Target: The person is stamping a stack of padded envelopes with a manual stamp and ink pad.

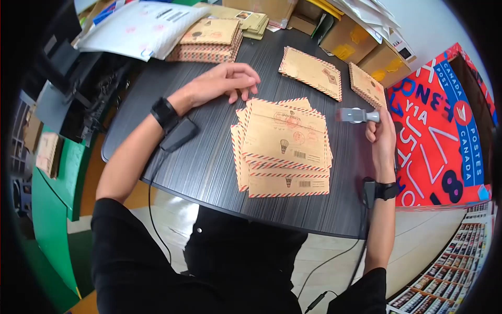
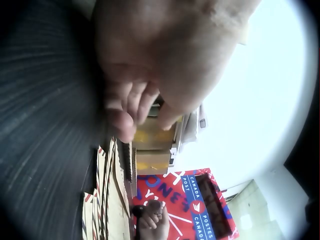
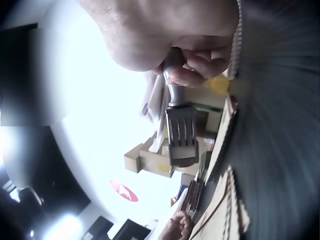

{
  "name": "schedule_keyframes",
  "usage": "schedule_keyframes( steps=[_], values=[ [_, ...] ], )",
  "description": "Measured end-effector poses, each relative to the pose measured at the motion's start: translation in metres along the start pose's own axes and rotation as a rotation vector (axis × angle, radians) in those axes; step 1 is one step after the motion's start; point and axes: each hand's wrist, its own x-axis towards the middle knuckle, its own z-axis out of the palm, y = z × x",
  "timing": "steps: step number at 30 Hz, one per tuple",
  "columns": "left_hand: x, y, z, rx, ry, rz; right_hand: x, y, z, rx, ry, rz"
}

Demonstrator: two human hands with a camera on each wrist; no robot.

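My right hand (image 1: 384, 137) grips the handle of a grey hand stamp (image 1: 357, 115), holding it sideways at the right of the table. In the right wrist view the slotted frame of the stamp (image 3: 182, 135) points away from the curled fingers. A loose pile of kraft airmail envelopes (image 1: 285, 133) with red-and-blue striped edges lies in front of me; the top one bears red postmarks and a printed balloon. My left hand (image 1: 222, 83), fingers loosely bent and holding nothing, hovers by the pile's upper left corner.
More envelope stacks stand at the back left (image 1: 206, 52), back middle (image 1: 312, 73) and right (image 1: 367, 85). A white padded mailer (image 1: 141, 29) lies at the far left. Cardboard boxes (image 1: 350, 39) line the back. A red Canada Post box (image 1: 434, 136) stands beside the right edge. Cables hang from both wrists.
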Motion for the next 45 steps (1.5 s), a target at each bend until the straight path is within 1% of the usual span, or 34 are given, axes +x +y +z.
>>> schedule_keyframes(
  steps=[1,2,3,4,5,7,8,10,11,12,15,20,23,28,31,35,40,43,44,45],
  values=[
    [0.001,-0.002,0.003,-0.031,0.053,-0.06,0.001,0.011,-0.012,0.171,0.049,0.055],
    [0.004,-0.001,0.004,-0.049,0.108,-0.113,0.004,0.021,-0.021,0.209,0.065,0.035],
    [0.008,0.003,0.003,-0.059,0.164,-0.16,0.008,0.031,-0.03,0.18,0.088,0.013],
    [0.012,0.008,0.002,-0.009,0.145,-0.163,0.007,0.04,-0.035,0.153,0.118,-0.005],
    [0.016,0.014,0.001,0.042,0.148,-0.221,0.007,0.049,-0.041,0.125,0.153,-0.019],
    [0.028,0.019,-0.001,0.127,0.158,-0.342,0.007,0.054,-0.045,0.198,0.193,-0.031],
    [0.04,0.019,-0.004,0.159,0.144,-0.347,0.01,0.056,-0.046,0.23,0.197,-0.029],
    [0.069,0.017,-0.015,0.295,0.206,-0.384,0.012,0.056,-0.046,0.279,0.207,-0.031],
    [0.081,0.016,-0.017,0.357,0.239,-0.406,0.01,0.054,-0.045,0.268,0.196,-0.023],
    [0.092,0.017,-0.014,0.373,0.233,-0.414,0.007,0.052,-0.043,0.254,0.184,-0.016],
    [0.126,0.017,-0.001,0.531,0.378,-0.49,0.007,0.05,-0.042,0.241,0.169,-0.019],
    [0.144,0.003,-0.008,0.583,0.339,-0.449,0.009,0.053,-0.046,0.24,0.145,-0.033],
    [0.139,-0.002,-0.018,0.402,0.33,-0.433,0.009,0.055,-0.047,0.233,0.138,-0.028],
    [0.136,0.0,-0.023,0.416,0.32,-0.446,0.01,0.054,-0.046,0.214,0.135,-0.034],
    [0.133,0.003,-0.021,0.264,0.303,-0.416,0.01,0.053,-0.047,0.214,0.134,-0.04],
    [0.127,0.012,-0.017,0.254,0.359,-0.468,0.011,0.053,-0.046,0.217,0.128,-0.046],
    [0.125,0.009,-0.022,0.228,0.351,-0.492,0.009,0.052,-0.046,0.204,0.121,-0.038],
    [0.121,0.006,-0.027,-0.004,0.297,-0.336,0.009,0.052,-0.045,0.203,0.124,-0.035],
    [0.117,0.009,-0.027,-0.006,0.296,-0.336,0.008,0.052,-0.045,0.202,0.124,-0.033],
    [0.11,0.012,-0.027,0.015,0.291,-0.274,0.008,0.052,-0.045,0.201,0.125,-0.033]
  ],
)
